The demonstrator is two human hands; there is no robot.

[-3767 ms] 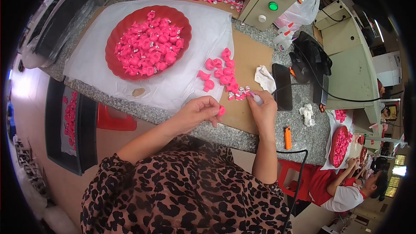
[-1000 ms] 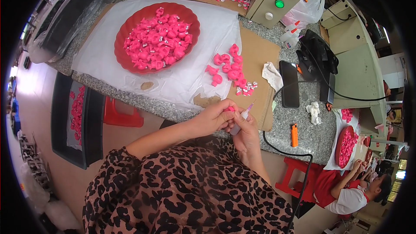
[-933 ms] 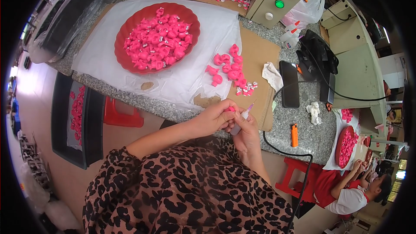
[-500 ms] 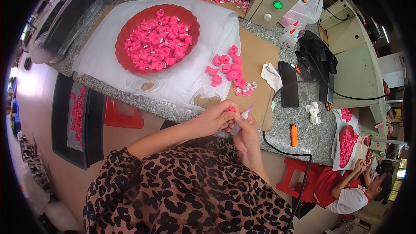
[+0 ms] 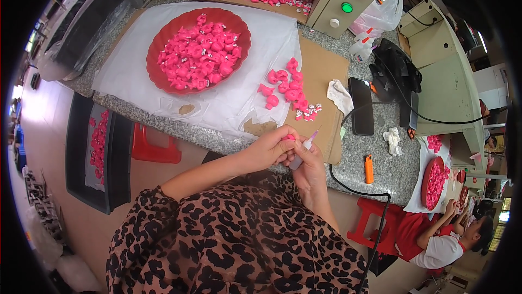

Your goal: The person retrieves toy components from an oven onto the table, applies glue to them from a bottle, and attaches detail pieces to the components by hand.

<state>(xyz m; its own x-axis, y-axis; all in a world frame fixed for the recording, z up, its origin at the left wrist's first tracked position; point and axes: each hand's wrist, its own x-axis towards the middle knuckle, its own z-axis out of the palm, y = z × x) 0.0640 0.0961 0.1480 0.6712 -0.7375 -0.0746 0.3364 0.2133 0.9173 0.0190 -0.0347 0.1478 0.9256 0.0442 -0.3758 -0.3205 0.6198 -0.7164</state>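
Note:
At the bench's near edge, my left hand (image 5: 272, 146) is closed, pinching a small pink plastic piece (image 5: 290, 137) between thumb and fingers. Close against it, my right hand (image 5: 311, 168) grips a small translucent glue bottle (image 5: 296, 162); its thin purple nozzle points up and right. The fingertips of both hands meet around the pink piece, hiding most of it. Beyond them lie several loose pink pieces (image 5: 294, 95) and a little group of pink-and-silver bits (image 5: 309, 112). A scalloped red bowl (image 5: 156, 71), heaped with pink pieces, stands on white paper (image 5: 125, 57).
Right of the hands are a black phone (image 5: 361, 106), an orange lighter (image 5: 369, 169), crumpled tissue (image 5: 392, 141) and a black cable. Behind stands a machine box (image 5: 340, 8) with lit buttons. A dark bin (image 5: 117, 158) sits at left. Another person (image 5: 440, 245) works at far right.
Both hands hold almost the same pose around the pink piece and glue bottle. The whole view has shifted very slightly.

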